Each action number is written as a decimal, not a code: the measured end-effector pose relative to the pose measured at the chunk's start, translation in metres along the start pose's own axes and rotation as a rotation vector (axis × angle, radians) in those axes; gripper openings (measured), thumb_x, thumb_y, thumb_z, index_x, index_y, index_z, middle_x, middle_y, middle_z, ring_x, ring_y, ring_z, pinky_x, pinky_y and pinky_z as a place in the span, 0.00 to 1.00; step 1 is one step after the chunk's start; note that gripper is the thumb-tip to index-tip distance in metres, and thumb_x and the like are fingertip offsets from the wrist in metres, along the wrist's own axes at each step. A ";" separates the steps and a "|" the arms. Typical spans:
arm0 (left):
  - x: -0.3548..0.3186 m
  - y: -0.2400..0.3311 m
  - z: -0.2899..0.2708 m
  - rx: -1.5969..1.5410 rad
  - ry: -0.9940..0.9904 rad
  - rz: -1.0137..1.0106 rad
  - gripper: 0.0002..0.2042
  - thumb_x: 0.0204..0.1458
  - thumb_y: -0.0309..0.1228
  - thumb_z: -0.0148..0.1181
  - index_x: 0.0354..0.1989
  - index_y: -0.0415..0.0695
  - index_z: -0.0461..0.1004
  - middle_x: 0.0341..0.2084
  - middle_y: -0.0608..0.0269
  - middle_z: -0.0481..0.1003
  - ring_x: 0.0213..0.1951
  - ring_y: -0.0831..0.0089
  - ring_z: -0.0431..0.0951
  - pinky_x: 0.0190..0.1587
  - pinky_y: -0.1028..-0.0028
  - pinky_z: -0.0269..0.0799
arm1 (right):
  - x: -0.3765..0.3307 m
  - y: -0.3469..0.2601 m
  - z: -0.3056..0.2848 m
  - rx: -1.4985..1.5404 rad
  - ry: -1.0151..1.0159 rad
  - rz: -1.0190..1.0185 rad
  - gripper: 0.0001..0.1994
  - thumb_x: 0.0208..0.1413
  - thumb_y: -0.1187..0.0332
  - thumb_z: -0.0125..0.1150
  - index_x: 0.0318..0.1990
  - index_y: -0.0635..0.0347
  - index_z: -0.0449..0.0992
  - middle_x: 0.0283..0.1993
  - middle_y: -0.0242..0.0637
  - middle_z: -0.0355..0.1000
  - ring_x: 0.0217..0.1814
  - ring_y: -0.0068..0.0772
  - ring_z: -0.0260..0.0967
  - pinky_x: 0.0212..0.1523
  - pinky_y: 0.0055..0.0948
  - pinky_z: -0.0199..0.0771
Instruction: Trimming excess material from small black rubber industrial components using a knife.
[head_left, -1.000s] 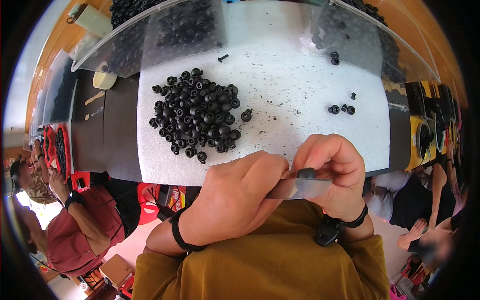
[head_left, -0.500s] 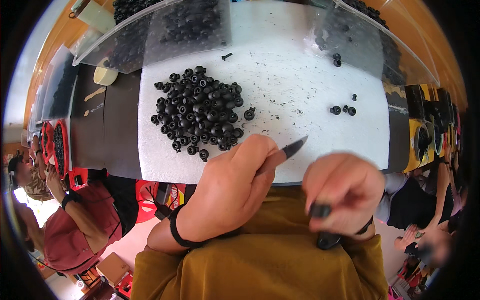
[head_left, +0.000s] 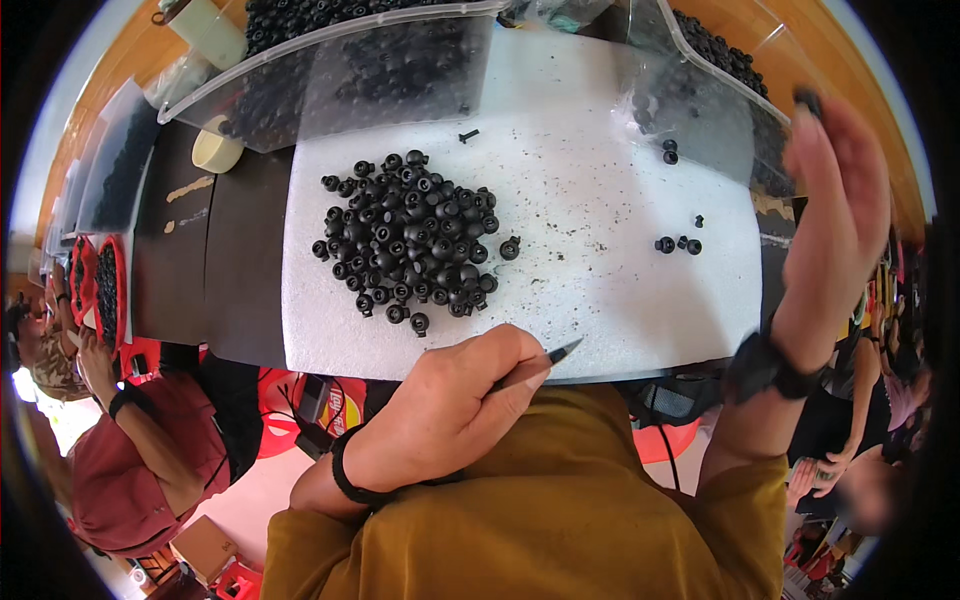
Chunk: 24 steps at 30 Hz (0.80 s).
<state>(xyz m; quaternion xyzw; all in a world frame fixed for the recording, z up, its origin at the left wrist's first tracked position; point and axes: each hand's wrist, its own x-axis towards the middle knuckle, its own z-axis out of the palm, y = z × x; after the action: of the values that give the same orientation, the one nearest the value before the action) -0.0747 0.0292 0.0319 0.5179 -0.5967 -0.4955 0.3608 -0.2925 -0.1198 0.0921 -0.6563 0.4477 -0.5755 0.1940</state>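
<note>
Blade (head_left: 563, 352) tip projects from the left hand (head_left: 455, 405), which is closed around the handle at the near edge of the white foam pad (head_left: 600, 210). I read it as a small knife; the handle is hidden in the fist. Right hand (head_left: 835, 200) is raised over the pad's right edge, fingers pinched on one small black piece (head_left: 808, 100) at the fingertips, just beside the clear bin (head_left: 720, 90) of the same black parts at the far right corner.

Pile of black round parts (head_left: 408, 240) sits left of centre on the pad; three strays (head_left: 677, 244) lie toward the right edge, two more (head_left: 668, 151) farther back.

Risks, as I judge them:
- pinch on the piece looks light; a slip would drop it short of the bin, onto the pad or off the edge.
- blade points rightward with its tip bare; the right forearm coming back low could meet it.
- the pile is loose; a sleeve brushing it would roll parts off the near edge.
</note>
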 end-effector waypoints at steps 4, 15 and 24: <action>-0.005 -0.001 -0.005 -0.043 0.004 0.028 0.04 0.55 0.24 0.51 0.34 0.36 0.70 0.20 0.65 0.67 0.23 0.80 0.65 0.28 0.79 0.63 | 0.007 0.003 0.013 -0.430 0.007 -0.271 0.17 0.48 0.74 0.62 0.47 0.63 0.71 0.43 0.35 0.71 0.38 0.23 0.66 0.39 0.22 0.65; -0.009 -0.009 -0.016 -0.046 -0.038 0.068 0.03 0.52 0.22 0.53 0.33 0.36 0.68 0.19 0.64 0.67 0.22 0.79 0.65 0.27 0.78 0.64 | -0.084 0.022 0.089 -0.170 -0.863 -0.298 0.09 0.42 0.78 0.58 0.34 0.62 0.72 0.36 0.40 0.67 0.38 0.45 0.64 0.39 0.37 0.66; -0.012 -0.011 -0.014 -0.059 0.018 0.084 0.03 0.52 0.23 0.53 0.34 0.37 0.69 0.19 0.65 0.68 0.21 0.79 0.67 0.26 0.79 0.64 | -0.083 0.016 0.082 0.082 -0.859 -0.006 0.08 0.49 0.75 0.57 0.39 0.62 0.71 0.37 0.38 0.68 0.39 0.36 0.66 0.40 0.29 0.66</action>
<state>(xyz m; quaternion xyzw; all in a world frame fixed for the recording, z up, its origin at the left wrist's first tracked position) -0.0557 0.0383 0.0254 0.4860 -0.5997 -0.4928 0.4016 -0.2168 -0.0815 0.0101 -0.8292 0.3014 -0.2679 0.3870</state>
